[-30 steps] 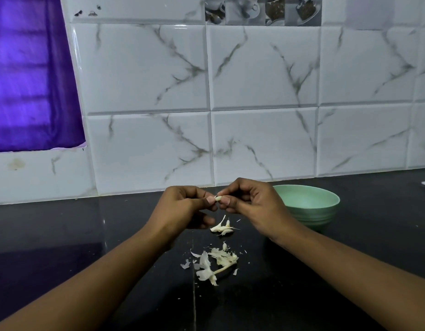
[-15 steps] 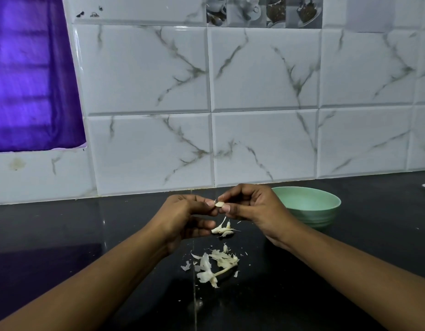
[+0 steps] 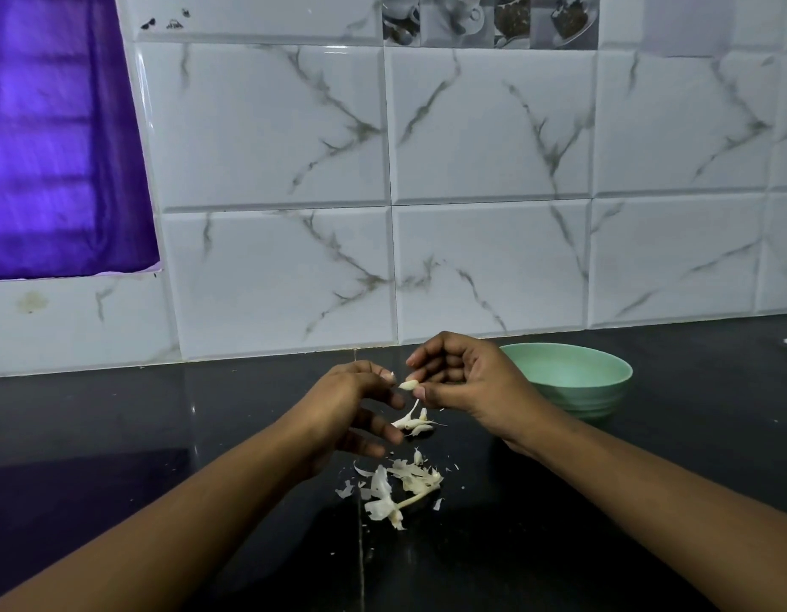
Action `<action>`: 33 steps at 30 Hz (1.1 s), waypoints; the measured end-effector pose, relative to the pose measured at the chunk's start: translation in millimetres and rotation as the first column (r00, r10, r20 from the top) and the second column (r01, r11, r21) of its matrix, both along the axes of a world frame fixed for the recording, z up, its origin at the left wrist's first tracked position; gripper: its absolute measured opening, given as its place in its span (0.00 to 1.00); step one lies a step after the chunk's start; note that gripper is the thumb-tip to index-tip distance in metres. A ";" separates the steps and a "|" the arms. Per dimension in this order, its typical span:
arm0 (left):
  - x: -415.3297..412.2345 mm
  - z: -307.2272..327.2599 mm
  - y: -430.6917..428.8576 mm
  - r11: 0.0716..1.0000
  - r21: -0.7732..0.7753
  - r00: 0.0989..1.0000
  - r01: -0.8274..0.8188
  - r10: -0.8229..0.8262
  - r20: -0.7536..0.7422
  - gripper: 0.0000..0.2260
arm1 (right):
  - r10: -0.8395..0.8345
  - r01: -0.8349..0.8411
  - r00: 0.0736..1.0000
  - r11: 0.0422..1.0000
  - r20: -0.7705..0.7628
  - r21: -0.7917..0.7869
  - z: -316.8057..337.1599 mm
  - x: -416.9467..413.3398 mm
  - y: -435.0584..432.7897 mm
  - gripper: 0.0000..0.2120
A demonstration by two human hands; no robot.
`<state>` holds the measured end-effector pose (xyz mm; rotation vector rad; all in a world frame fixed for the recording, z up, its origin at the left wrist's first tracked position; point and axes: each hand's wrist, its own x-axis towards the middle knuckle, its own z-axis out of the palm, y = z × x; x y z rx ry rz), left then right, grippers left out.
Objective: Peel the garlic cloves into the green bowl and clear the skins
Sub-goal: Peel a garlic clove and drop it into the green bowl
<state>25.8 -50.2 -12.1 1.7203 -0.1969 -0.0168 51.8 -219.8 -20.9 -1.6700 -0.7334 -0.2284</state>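
One small, pale garlic clove is pinched between the thumb and fingertips of the right hand, above the black counter and just left of the single green bowl. The left hand is just beside it with its lower fingers loosely spread; whether its thumb and forefinger pinch a skin flake cannot be told. About three unpeeled cloves lie below, with one heap of skins nearer.

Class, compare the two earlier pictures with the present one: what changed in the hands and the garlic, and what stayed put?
The left hand has let go of the small white garlic clove and drawn slightly left, fingers loosened; the right hand alone now pinches it. The round green bowl and the pile of white skins stayed put.
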 end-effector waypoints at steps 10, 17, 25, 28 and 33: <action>0.2 15.6 19.2 0.843 0.528 0.987 0.099 -0.151 0.056 0.13 | 0.041 -0.030 0.975 0.998 -0.217 0.054 -0.3 1.4 -2.0 0.08; -1.1 17.0 26.4 0.541 0.825 0.938 0.161 -0.344 0.043 0.02 | 0.084 -0.067 0.953 0.995 -0.291 0.071 -0.2 1.4 -3.2 0.05; 5.4 14.8 28.8 0.659 0.750 0.951 0.054 -0.264 0.164 0.05 | 0.108 -0.089 0.952 0.993 -0.287 0.078 0.7 -0.5 -2.5 0.07; 4.1 14.5 26.8 0.686 0.727 0.942 0.035 -0.266 0.206 0.05 | 0.117 -0.096 0.952 0.992 -0.283 0.085 1.9 -1.8 -2.2 0.08; 5.0 11.3 23.5 0.784 0.618 0.927 -0.059 -0.187 0.326 0.07 | 0.119 -0.104 0.956 0.992 -0.267 0.070 1.5 -2.7 -2.4 0.08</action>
